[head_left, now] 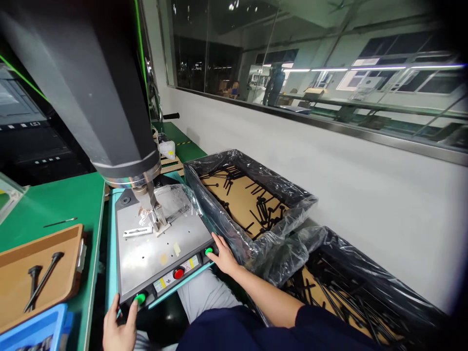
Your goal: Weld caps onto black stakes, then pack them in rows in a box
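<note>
My left hand rests at the machine's front left corner, thumb pressing a green button, fingers spread. My right hand lies at the front right corner, a fingertip on the second green button, fingers stretched out. Between them sits a red button. The press machine's dark head is lowered, with its horn tip down on a small part on the metal base plate.
A lined cardboard box holding several black pin-like parts stands right of the machine, another such box nearer me. A brown tray with two black pins and a blue bin sit on the green table at left.
</note>
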Motion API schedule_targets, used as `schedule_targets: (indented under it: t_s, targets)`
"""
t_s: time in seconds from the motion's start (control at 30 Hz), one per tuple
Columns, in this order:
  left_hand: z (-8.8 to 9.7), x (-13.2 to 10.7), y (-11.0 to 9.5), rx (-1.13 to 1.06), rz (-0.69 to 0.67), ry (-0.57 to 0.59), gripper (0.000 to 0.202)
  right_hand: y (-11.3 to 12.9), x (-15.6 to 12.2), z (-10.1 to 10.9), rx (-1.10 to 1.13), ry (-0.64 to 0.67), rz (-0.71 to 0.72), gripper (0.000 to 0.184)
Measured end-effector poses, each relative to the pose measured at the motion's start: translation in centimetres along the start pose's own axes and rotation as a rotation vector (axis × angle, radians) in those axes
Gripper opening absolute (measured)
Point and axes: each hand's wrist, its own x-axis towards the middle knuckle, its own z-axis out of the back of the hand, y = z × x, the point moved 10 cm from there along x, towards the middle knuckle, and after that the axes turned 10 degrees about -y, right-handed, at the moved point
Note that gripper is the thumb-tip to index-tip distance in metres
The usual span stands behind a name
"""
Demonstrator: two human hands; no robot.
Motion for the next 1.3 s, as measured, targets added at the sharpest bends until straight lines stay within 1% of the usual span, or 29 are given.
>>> schedule_targets:
  t_s: [0.07,0.13,0.17,0.2,0.27,0.3,0.37,0.43,0.47,0.5,0.57,0.63,0.7,0.77,0.83,0.87,0.97,1.03,1.07,1.2,1.27,1.3]
  targets:
    - [0.6,-0.2,-0.1,-0.042,0.053,-0.047,0.081,-0.2,-0.1,0.0,0.006,-0.002,-0.002,0.078]
    - [2.0,-0.6,-0.9,-0.114,0.087,-0.155,0.075,-0.5,-0.2,0.0,0.014,-0.013,-0.019,0.074]
    - [2.9,-0.7,-1.9,-0.138,0.062,-0.227,0.073,-0.7,-0.2,0.0,0.021,-0.021,-0.029,0.072]
    - [3.7,-0.9,-3.2,-0.151,0.008,-0.285,0.071,-0.9,-0.1,0.1,0.032,-0.031,-0.039,0.070]
    - [4.8,-1.0,-6.4,-0.198,-0.126,-0.359,0.067,-1.0,0.2,0.3,0.069,-0.042,-0.058,0.066]
    - [5.1,-1.0,-7.8,-0.247,-0.162,-0.367,0.065,-1.0,0.4,0.5,0.092,-0.052,-0.072,0.063]
    - [5.0,-0.4,-9.9,-0.384,-0.155,-0.348,0.062,-0.4,1.1,1.4,0.131,-0.106,-0.097,0.054]
    - [4.3,0.6,-11.6,-0.527,-0.105,-0.298,0.061,1.4,2.0,2.5,0.176,-0.183,-0.069,0.041]
    - [3.7,1.1,-12.5,-0.589,-0.087,-0.260,0.062,2.7,2.4,2.7,0.211,-0.206,-0.042,0.035]
    - [3.0,1.6,-13.4,-0.639,-0.079,-0.215,0.065,4.1,2.8,2.5,0.260,-0.200,-0.019,0.031]
    - [1.5,2.5,-15.5,-0.702,-0.098,-0.117,0.071,6.6,3.4,0.6,0.370,-0.106,-0.016,0.026]
    - [0.3,3.2,-17.6,-0.720,-0.159,-0.045,0.073,8.7,3.7,-2.4,0.451,0.031,-0.049,0.027]
    - [-0.6,3.8,-19.3,-0.701,-0.232,0.001,0.066,10.7,3.9,-5.5,0.494,0.149,-0.055,0.031]
    - [-1.3,4.5,-20.6,-0.676,-0.295,0.044,0.054,12.4,4.3,-8.2,0.515,0.236,-0.041,0.032]
    - [-1.9,5.2,-21.5,-0.669,-0.314,0.092,0.043,13.7,4.8,-10.4,0.526,0.295,-0.033,0.031]
    - [-2.1,5.6,-21.8,-0.677,-0.301,0.118,0.041,14.3,5.2,-11.3,0.531,0.317,-0.037,0.030]
    - [-2.6,6.5,-22.3,-0.696,-0.225,0.175,0.044,15.9,6.6,-13.2,0.552,0.348,-0.045,0.034]
    - [-2.4,6.9,-22.7,-0.700,-0.194,0.159,0.045,17.3,7.8,-13.2,0.555,0.297,-0.003,0.036]
    - [-2.2,7.0,-23.0,-0.710,-0.184,0.133,0.044,18.1,8.5,-12.8,0.546,0.238,0.036,0.037]
    - [-1.3,7.3,-23.8,-0.800,-0.136,0.031,0.040,20.8,10.9,-9.4,0.426,-0.096,0.196,0.031]
    - [-1.3,7.3,-24.3,-0.840,-0.120,0.022,0.038,22.0,11.7,-8.1,0.358,-0.221,0.261,0.029]
    - [-1.4,7.3,-24.5,-0.856,-0.114,0.026,0.037,22.5,12.0,-7.7,0.330,-0.263,0.287,0.030]
